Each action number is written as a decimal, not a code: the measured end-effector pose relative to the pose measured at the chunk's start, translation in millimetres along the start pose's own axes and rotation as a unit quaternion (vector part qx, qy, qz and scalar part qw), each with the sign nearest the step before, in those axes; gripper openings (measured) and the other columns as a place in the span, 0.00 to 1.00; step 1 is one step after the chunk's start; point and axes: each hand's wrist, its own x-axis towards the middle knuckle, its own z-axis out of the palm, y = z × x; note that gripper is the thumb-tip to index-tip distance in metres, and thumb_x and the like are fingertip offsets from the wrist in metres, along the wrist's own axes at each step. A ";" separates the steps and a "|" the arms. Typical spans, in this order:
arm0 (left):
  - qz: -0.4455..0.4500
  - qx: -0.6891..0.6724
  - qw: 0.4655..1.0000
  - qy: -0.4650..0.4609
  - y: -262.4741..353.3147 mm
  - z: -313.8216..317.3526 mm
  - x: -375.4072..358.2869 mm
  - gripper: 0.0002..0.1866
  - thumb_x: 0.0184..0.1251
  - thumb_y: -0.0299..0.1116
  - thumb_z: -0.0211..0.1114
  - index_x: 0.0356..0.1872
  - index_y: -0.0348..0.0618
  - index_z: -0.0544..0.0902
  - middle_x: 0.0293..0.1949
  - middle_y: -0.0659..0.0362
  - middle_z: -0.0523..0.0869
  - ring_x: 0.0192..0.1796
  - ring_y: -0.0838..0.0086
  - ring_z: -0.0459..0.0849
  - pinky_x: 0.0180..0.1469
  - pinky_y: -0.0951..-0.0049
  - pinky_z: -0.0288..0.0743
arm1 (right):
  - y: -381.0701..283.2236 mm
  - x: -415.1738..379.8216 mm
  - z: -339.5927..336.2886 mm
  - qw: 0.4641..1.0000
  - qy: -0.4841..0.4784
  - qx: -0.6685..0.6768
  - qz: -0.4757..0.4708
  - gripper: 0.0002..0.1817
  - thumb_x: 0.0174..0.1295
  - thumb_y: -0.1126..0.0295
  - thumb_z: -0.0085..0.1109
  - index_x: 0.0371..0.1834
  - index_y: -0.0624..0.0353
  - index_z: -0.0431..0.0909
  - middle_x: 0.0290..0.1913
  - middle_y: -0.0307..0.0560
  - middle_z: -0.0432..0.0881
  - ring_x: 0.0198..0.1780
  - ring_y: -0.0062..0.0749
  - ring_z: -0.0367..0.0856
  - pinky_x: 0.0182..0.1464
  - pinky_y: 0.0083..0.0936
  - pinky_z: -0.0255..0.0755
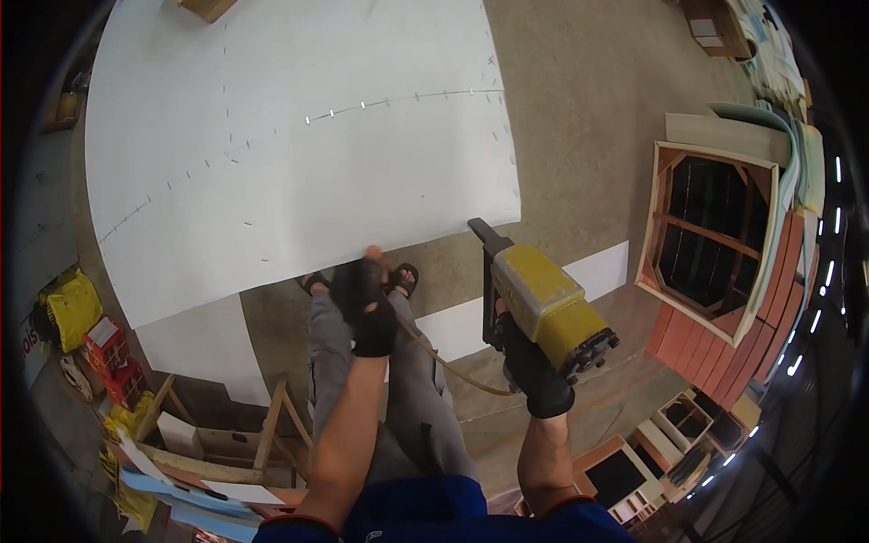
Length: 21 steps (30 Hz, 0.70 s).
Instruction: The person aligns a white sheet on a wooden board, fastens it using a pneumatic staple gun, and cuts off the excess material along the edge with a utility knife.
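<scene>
My right hand, in a black fingerless glove, is wrapped round the handle of a yellow pneumatic stapler. The stapler's dark nose points up and left, overlapping the near right edge of a large white sheet. A tan air hose runs from the tool's handle leftward, passing behind my left hand. That hand, gloved the same way, is right at the sheet's near edge, its fingers blurred by motion. Across the sheet runs a curved row of staples, with scattered short marks around it.
At right stands a wooden frame with dark panels, beside reddish slats. A wooden trestle is at lower left, near red boxes and a yellow bag. My sandalled feet are just below the sheet's edge.
</scene>
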 end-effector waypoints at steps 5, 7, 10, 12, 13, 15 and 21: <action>-0.174 -0.229 0.957 0.021 29.9 -11.1 9.1 0.13 0.69 0.41 0.61 0.38 0.40 0.75 0.28 0.61 0.78 0.28 0.79 0.72 0.31 0.78 0.65 | -0.6 -3.5 1.6 0.999 0.009 0.031 0.018 0.12 0.56 0.72 0.69 0.43 0.59 0.82 0.39 0.47 0.85 0.40 0.36 0.85 0.41 0.29 0.77; -0.172 -0.217 0.961 0.007 26.7 -13.1 13.4 0.15 0.69 0.43 0.60 0.36 0.39 0.75 0.28 0.61 0.77 0.28 0.79 0.72 0.31 0.78 0.65 | 2.5 -0.7 2.3 0.999 0.020 0.031 0.010 0.12 0.56 0.72 0.68 0.43 0.59 0.82 0.39 0.46 0.85 0.40 0.36 0.85 0.41 0.29 0.77; -0.138 -0.279 0.950 -0.022 18.7 -12.7 13.2 0.20 0.69 0.48 0.60 0.33 0.38 0.76 0.28 0.60 0.77 0.28 0.79 0.72 0.31 0.77 0.64 | 11.4 -3.3 -0.4 0.955 0.033 -0.212 -0.205 0.13 0.57 0.71 0.68 0.45 0.60 0.81 0.40 0.46 0.85 0.41 0.35 0.85 0.43 0.29 0.76; -0.109 -0.344 0.931 -0.051 15.7 -18.1 14.8 0.26 0.64 0.55 0.63 0.30 0.37 0.77 0.29 0.59 0.78 0.28 0.78 0.73 0.31 0.76 0.65 | -0.4 -4.6 4.0 0.990 0.014 -0.107 -0.089 0.15 0.59 0.69 0.67 0.48 0.60 0.79 0.42 0.47 0.84 0.44 0.36 0.84 0.45 0.29 0.76; -0.119 -0.332 0.934 -0.063 19.0 -21.5 16.8 0.28 0.61 0.59 0.64 0.29 0.37 0.78 0.29 0.59 0.78 0.29 0.77 0.73 0.32 0.75 0.65 | 2.7 -0.6 1.1 0.974 -0.053 -0.211 -0.056 0.16 0.62 0.68 0.64 0.51 0.60 0.78 0.44 0.47 0.84 0.47 0.36 0.83 0.46 0.29 0.76; -0.283 -0.212 0.934 -0.045 23.2 -29.6 20.2 0.32 0.54 0.63 0.67 0.35 0.38 0.79 0.32 0.58 0.80 0.31 0.76 0.75 0.33 0.75 0.65 | 11.4 -3.6 3.3 0.978 -0.074 -0.180 -0.074 0.15 0.64 0.67 0.62 0.52 0.59 0.78 0.45 0.47 0.84 0.49 0.37 0.83 0.47 0.30 0.76; -0.109 -0.351 0.929 0.046 -1.9 -74.3 33.1 0.30 0.55 0.60 0.68 0.43 0.42 0.77 0.34 0.59 0.79 0.31 0.75 0.75 0.33 0.74 0.66 | -14.6 -23.5 52.2 0.939 -0.043 -0.246 -0.238 0.15 0.60 0.65 0.64 0.50 0.53 0.80 0.46 0.47 0.84 0.47 0.40 0.84 0.46 0.34 0.75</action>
